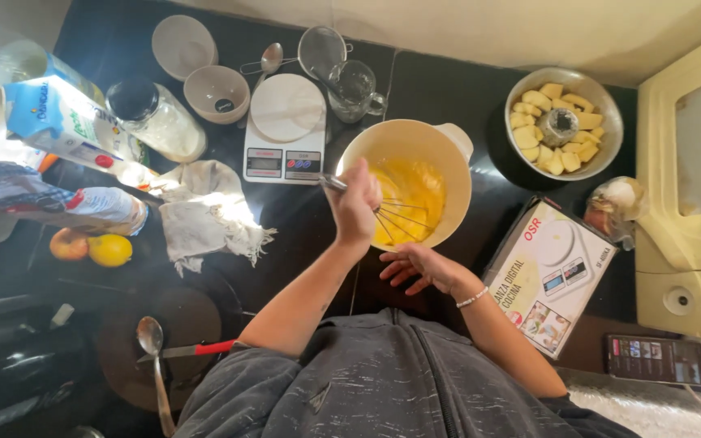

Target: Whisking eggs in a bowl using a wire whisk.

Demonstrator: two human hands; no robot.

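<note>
Two hands worked: my left grip (356, 209) closed on the whisk (383, 212) in the yellow batter (411, 199), already smooth, bowl (448, 154) mid-worktop, while my right grip (417, 266) rested open, empty, touching its near rim.

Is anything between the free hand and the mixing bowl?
Nothing visible. The right hand lies flat on the dark counter just below the bowl, with only bare counter between them. The left hand holds the whisk in the yellow batter, above the bowl, not in that gap.
</note>
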